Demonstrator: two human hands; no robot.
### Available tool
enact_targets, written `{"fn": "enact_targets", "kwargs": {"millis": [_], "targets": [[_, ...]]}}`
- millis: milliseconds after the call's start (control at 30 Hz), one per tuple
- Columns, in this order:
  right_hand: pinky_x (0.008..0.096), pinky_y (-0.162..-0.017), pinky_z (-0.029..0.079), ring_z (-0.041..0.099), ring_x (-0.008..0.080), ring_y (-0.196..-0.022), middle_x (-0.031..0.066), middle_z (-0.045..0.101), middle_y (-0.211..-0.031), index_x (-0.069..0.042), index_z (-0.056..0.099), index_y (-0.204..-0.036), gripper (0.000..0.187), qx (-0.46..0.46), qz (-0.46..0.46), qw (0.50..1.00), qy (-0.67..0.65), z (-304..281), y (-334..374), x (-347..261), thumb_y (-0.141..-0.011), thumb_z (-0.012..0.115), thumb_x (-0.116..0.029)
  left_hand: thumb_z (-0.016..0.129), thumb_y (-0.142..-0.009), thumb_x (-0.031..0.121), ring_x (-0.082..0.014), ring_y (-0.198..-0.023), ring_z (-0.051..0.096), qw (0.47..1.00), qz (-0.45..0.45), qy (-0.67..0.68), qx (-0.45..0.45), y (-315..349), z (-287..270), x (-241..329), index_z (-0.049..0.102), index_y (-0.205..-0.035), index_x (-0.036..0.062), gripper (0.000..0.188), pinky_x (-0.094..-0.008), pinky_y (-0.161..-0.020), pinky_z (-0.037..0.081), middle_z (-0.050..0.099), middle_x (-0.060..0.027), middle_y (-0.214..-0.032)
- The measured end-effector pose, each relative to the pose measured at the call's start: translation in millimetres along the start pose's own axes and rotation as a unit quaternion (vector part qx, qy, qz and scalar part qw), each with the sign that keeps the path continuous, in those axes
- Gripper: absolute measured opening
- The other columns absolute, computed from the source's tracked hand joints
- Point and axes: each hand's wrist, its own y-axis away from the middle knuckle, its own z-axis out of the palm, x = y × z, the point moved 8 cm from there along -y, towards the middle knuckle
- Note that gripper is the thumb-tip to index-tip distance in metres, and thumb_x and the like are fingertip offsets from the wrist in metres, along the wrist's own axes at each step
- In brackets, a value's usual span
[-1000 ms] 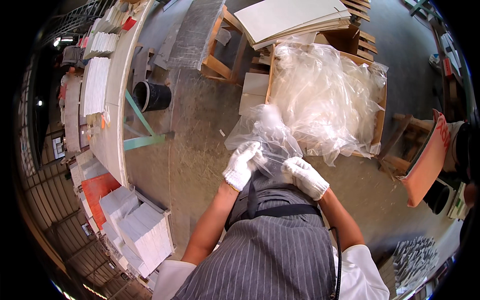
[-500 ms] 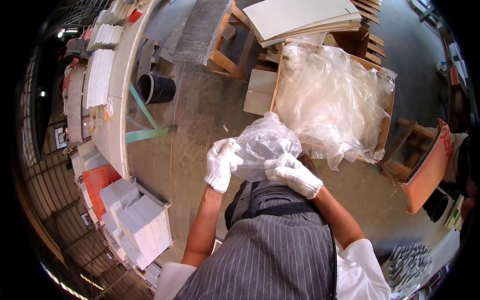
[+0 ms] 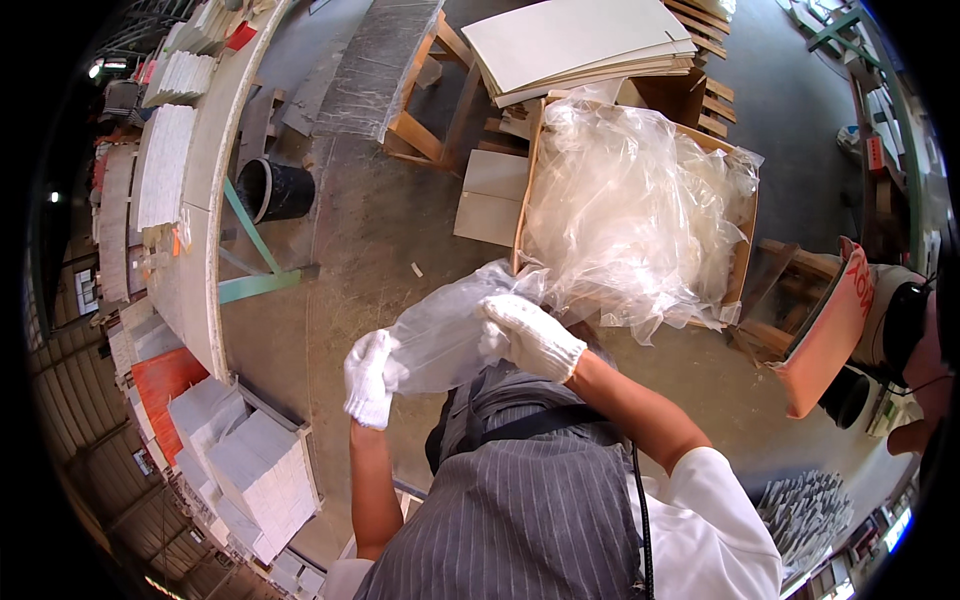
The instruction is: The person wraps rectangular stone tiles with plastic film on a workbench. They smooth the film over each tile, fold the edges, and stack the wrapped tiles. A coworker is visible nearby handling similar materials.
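Note:
A clear plastic bag [image 3: 440, 325] is stretched out in front of my waist, between my two hands in white knit gloves. My left hand [image 3: 371, 378] is closed on the bag's lower left end. On the other side, my right hand [image 3: 530, 335] grips it along its right part, with the fingers curled inward. The far end of the bag reaches up to the near left corner of a cardboard box [image 3: 524, 200]. Crumpled clear plastic bags [image 3: 640, 210] fill that box and spill over its near edge.
White flat sheets [image 3: 580, 45] lie stacked beyond the box. Leftward are a black bucket [image 3: 276, 190], a long table with a green leg [image 3: 262, 286] and stacked pale slabs [image 3: 265, 470]. Rightward, an orange-covered stand [image 3: 825, 335] sits near another person [image 3: 925, 340].
My left hand has moved left and down, pulling the bag out longer. My right hand has shifted left and up along it. The whole view has swung slightly.

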Motion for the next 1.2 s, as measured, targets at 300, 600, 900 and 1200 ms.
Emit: {"fn": "enact_targets", "kwargs": {"millis": [300, 600, 900, 1200], "targets": [[0.0299, -0.073, 0.048, 0.054, 0.0089, -0.068, -0.0048, 0.059, -0.077, -0.015, 0.063, -0.091, 0.013, -0.02, 0.057, 0.998, -0.03, 69, -60, 59, -0.095, 0.064, -0.027, 0.059, -0.098, 0.028, -0.0055, -0.036, 0.036, 0.995, 0.02, 0.037, 0.089, -3, -122, 14, 0.061, -0.084, 0.0077, 0.025, -0.0253, -0.04, 0.038, 0.039, 0.0057, -0.045], [0.0264, -0.056, 0.045, 0.051, 0.0107, -0.054, -0.0028, 0.052, -0.062, -0.009, 0.061, -0.085, 0.024, -0.055, 0.047, 0.995, 0.068, 237, -186, 88, -0.096, 0.063, -0.031, 0.063, -0.093, 0.036, -0.0104, -0.041, 0.042, 0.992, 0.102, 0.068, 0.025, -67, -281, 150, 0.061, -0.091, 0.0035, 0.033, -0.0289, -0.049, 0.047, 0.044, 0.0029, -0.051], [0.0283, -0.058, 0.045, 0.048, 0.0141, -0.055, -0.0017, 0.05, -0.062, -0.012, 0.055, -0.079, 0.029, -0.112, 0.089, 0.987, 0.07, 365, -287, 121, -0.099, 0.058, -0.032, 0.065, -0.09, 0.039, -0.0085, -0.043, 0.04, 0.992, 0.065, 0.105, 0.031, -136, -411, 218, 0.062, -0.094, 0.0073, 0.031, -0.039, -0.075, 0.046, 0.044, 0.0072, -0.051], [0.0289, -0.061, 0.05, 0.053, 0.0117, -0.058, -0.0053, 0.055, -0.066, -0.014, 0.057, -0.084, 0.028, -0.138, 0.137, 0.976, 0.099, 414, -401, 110, -0.101, 0.051, -0.035, 0.065, -0.09, 0.036, -0.0095, -0.048, 0.046, 0.985, 0.057, 0.157, 0.038, -241, -468, 234, 0.064, -0.095, 0.0088, 0.028, -0.0422, -0.078, 0.05, 0.048, 0.007, -0.056]]}}
